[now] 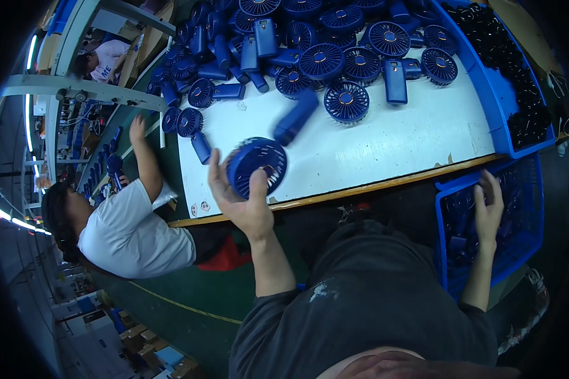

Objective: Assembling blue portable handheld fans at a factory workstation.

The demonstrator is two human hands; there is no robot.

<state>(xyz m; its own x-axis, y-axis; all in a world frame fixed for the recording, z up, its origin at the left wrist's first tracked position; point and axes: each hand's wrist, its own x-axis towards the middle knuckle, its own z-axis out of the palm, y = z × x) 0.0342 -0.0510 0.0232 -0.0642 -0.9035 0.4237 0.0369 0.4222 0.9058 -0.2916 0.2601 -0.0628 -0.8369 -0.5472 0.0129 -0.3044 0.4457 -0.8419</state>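
My left hand (250, 211) is closed around the round head of a dark blue handheld fan (253, 165), raised above the near edge of the white table. The fan's handle (297, 117) points up and to the right, blurred by motion. My right hand (489, 211) is apart from the table, over a blue crate (442, 246) at the right. Its fingers are apart and I see nothing between them. Dark blue parts (464, 218) lie inside that crate, too dim to make out.
Many similar fans (322, 61) are heaped across the far side of the white table (398, 139). A blue bin (502, 101) with small black parts (487, 38) stands at the right. On the left, a co-worker (133, 234) in a white shirt reaches towards a line of fans.
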